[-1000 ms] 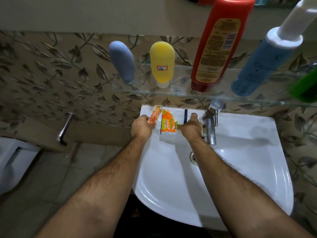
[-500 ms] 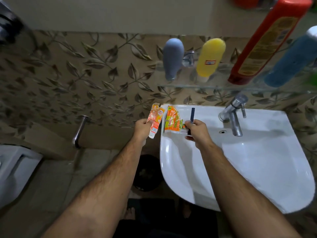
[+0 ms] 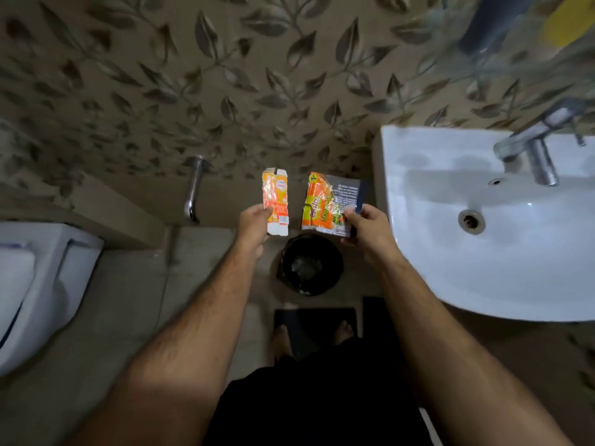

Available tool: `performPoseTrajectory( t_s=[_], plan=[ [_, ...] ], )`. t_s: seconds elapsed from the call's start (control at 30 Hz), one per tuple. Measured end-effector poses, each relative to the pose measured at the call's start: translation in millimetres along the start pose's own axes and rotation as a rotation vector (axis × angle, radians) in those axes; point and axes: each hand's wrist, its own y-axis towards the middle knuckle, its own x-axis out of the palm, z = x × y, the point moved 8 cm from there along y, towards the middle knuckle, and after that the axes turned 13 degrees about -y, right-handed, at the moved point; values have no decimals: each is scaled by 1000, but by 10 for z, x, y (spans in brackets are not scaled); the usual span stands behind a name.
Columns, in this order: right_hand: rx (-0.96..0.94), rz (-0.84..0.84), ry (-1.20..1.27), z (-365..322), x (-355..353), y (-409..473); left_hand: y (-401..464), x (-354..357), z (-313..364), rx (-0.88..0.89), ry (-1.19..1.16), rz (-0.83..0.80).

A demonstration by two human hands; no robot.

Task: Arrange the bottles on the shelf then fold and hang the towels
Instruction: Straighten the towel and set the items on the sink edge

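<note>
Left grip (image 3: 254,225) pinches a flattened orange carton (image 3: 275,201), right grip (image 3: 370,230) an orange wrapper (image 3: 325,204), both above the black bin (image 3: 310,265); blurred bottles (image 3: 492,24), seemingly shelved, at one o'clock

Print is seen on two items only. On the orange plastic wrapper (image 3: 325,204), pinched by the right hand (image 3: 367,231), yellow lettering beginning "SCRU" is made out; the rest is creased and unread. Fine white text on its dark panel is too small. On the flattened orange carton (image 3: 275,201), held by the left hand (image 3: 254,225), nothing legible is resolved.
</note>
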Motion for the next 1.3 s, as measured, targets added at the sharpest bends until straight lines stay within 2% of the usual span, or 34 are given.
performPoseTrajectory(
  t_s=[0.33,0.47,0.57,0.63,0.7,0.8,0.97,1.2,1.3],
  plan=[
    [288,31,80,1679,533,772,603,-672,-1297,-163,19,110],
    [542,28,103,2681,702,1122,986,-740,-2050,-258,20,144],
    [654,153,86,3330,728,1401,1350,-803,-2588,-253,86,200],
    [666,207,1,3627,737,1590,1595,-835,-2922,-237,152,231],
    [656,182,-38,3886,853,1821,1843,-832,-3258,-249,191,255],
    [663,120,36,4220,1102,2185,2249,-763,-3691,-250,231,268],
    [688,117,38,4620,1402,2704,2964,-597,-4308,-297,346,209],
    [686,123,17,5059,1620,3334,3613,-444,-4779,-269,678,150],
    [645,125,-21,5172,1683,3543,3818,-453,-4870,-242,843,186]
  ],
)
